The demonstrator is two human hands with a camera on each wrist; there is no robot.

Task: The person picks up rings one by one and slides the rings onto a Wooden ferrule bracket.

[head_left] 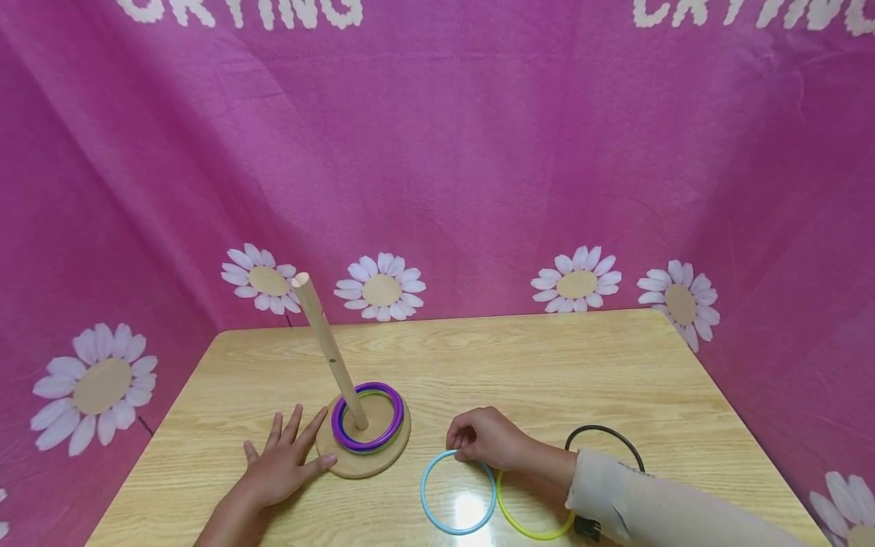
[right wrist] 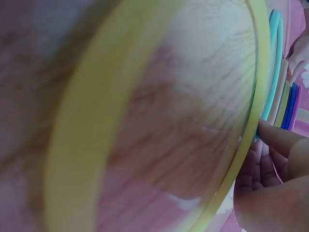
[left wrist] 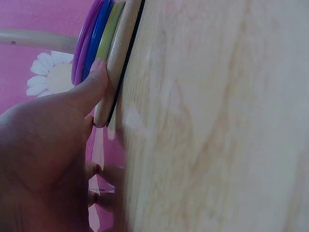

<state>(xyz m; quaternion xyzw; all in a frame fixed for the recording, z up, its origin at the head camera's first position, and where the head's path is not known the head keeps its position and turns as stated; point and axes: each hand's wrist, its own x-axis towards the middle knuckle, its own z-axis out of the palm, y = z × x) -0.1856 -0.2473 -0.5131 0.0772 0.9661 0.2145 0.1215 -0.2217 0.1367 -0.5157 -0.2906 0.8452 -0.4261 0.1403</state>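
Spread the left hand [head_left: 280, 471] beside the wooden base [head_left: 362, 465], with thumb on its rim, gripping nothing. Pinched the far edge of the light blue ring [head_left: 423, 492] between thumb and curled fingers of the right hand [head_left: 494, 439], just beside the yellow ring [head_left: 538, 536] on the table [head_left: 547, 365]; could not tell whether lifted at all. Seemed to be at the pick-up step, with the purple ring [head_left: 399, 418] already around the post [head_left: 328, 349]. Probably called next for raising the light blue ring leftward, clearing the post's top, then lowering around it.

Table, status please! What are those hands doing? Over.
Right hand pinches light-blue ring. Left hand touches wooden base. Upper peg bare, nothing seen in the way.
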